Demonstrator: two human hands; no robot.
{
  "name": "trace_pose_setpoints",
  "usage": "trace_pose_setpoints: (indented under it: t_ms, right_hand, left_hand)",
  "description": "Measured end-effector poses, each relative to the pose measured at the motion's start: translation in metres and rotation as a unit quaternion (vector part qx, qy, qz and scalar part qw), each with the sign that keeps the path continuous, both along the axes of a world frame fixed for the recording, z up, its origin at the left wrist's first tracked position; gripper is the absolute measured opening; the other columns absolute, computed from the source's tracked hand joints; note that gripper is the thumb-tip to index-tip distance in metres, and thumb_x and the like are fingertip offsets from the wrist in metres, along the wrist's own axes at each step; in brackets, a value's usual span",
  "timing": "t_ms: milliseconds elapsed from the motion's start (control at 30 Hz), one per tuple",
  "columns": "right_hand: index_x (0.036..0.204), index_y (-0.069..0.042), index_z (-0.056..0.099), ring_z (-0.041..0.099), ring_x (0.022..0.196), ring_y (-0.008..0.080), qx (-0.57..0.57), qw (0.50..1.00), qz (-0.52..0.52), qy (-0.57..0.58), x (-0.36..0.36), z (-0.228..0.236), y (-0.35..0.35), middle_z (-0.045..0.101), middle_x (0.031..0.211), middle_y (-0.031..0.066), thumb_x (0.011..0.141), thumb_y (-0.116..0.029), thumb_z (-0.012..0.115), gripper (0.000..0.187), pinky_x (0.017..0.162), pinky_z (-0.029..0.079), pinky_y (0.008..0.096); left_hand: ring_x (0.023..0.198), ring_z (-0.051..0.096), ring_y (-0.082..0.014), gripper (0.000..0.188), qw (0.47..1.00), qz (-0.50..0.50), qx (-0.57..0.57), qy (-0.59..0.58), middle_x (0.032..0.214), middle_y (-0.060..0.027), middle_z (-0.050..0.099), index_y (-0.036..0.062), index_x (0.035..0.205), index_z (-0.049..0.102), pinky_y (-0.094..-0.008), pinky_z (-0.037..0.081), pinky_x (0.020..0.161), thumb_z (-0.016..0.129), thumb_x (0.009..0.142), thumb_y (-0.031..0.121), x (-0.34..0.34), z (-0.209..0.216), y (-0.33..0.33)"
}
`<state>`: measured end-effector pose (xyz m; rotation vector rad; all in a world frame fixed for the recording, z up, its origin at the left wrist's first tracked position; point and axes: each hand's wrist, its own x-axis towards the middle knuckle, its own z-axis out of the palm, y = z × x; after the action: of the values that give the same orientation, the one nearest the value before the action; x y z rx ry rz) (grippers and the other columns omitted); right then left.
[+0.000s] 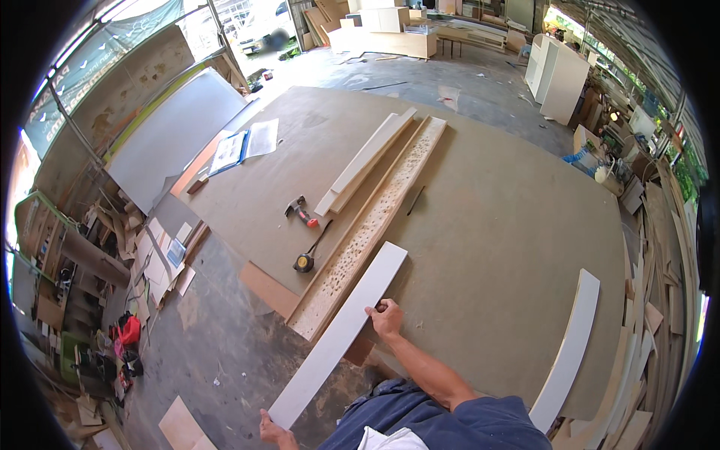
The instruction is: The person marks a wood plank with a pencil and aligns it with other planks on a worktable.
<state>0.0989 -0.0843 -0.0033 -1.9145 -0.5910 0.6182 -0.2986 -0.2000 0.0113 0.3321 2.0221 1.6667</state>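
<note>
A long white board (341, 330) lies slantwise in front of me, its far end over the worktable and its near end past the table's edge. My left hand (277, 431) grips the near end, with the thumb along the edge. Farther up, my right hand (385, 318) is closed on the board's right edge, its fingers partly curled out of sight. Left of the board and close to it rests a long, shallow wooden channel (367, 225), its inside covered with brown blotches. A tape measure (304, 262) and a claw hammer (302, 212) with a red-and-black handle lie beyond.
Two narrow boards (367, 161) lie behind the hammer, and a thin dark stick (415, 201) right of the channel. Another white board (570, 345) sits at the table's right side. A blue clipboard (230, 152) is at the far left. Stacked timber (660, 285) lines the right.
</note>
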Motion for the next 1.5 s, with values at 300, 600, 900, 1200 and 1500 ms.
trace_pose_setpoints:
  t_ms: [300, 600, 900, 1200, 1500]
  right_hand:
    - [0.082, 0.003, 0.068, 0.062, 0.063, 0.0178, -0.023, 0.998, -0.061, -0.015, 0.013, -0.018, 0.039, 0.068, 0.071, 0.0085, 0.075, -0.016, 0.077, 0.022, 0.061, 0.049, 0.0328]
    - [0.072, -0.007, 0.069, 0.062, 0.061, 0.0255, -0.099, 0.986, -0.12, -0.064, 0.039, -0.032, 0.065, 0.066, 0.068, 0.009, 0.076, -0.023, 0.075, 0.018, 0.059, 0.047, 0.036]
    - [0.075, -0.005, 0.071, 0.064, 0.061, 0.0224, -0.028, 0.983, -0.18, -0.026, 0.05, -0.025, 0.077, 0.068, 0.069, 0.0096, 0.075, -0.023, 0.076, 0.018, 0.059, 0.049, 0.0346]
    - [0.072, -0.005, 0.072, 0.065, 0.063, 0.0246, -0.072, 0.983, -0.156, -0.06, 0.077, -0.021, 0.087, 0.068, 0.068, 0.0095, 0.074, -0.023, 0.076, 0.018, 0.061, 0.049, 0.036]
    - [0.074, -0.007, 0.074, 0.066, 0.066, 0.0258, -0.091, 0.986, -0.139, -0.029, 0.115, -0.013, 0.102, 0.069, 0.07, 0.0113, 0.075, -0.025, 0.075, 0.018, 0.064, 0.051, 0.0369]
  left_hand:
    - [0.061, 0.061, -0.0197, 0.027, 0.999, -0.002, 0.022, -0.024, 0.071, -0.009, 0.064, -0.0064, 0.087, 0.065, -0.0341, 0.052, 0.057, 0.076, 0.082, 0.018, 0.008, -0.042, 0.015]
    - [0.064, 0.059, -0.0136, 0.022, 0.98, -0.192, -0.018, -0.046, 0.083, -0.0055, 0.065, -0.0037, 0.099, 0.064, -0.025, 0.042, 0.05, 0.07, 0.079, 0.002, 0.006, -0.055, -0.004]
    - [0.052, 0.057, -0.0177, 0.021, 0.971, -0.16, -0.17, -0.054, 0.071, -0.0091, 0.063, -0.0045, 0.091, 0.064, -0.0278, 0.039, 0.04, 0.075, 0.076, 0.005, 0.012, -0.053, 0.008]
    - [0.052, 0.058, -0.0178, 0.012, 0.964, -0.148, -0.203, -0.089, 0.07, -0.0103, 0.063, -0.0054, 0.083, 0.065, -0.0281, 0.042, 0.041, 0.072, 0.077, 0.002, 0.032, -0.034, 0.017]
    - [0.053, 0.061, -0.0221, 0.01, 0.948, -0.182, -0.239, -0.108, 0.073, -0.0138, 0.066, -0.0068, 0.08, 0.066, -0.0307, 0.043, 0.041, 0.073, 0.075, 0.0, 0.052, -0.033, 0.045]
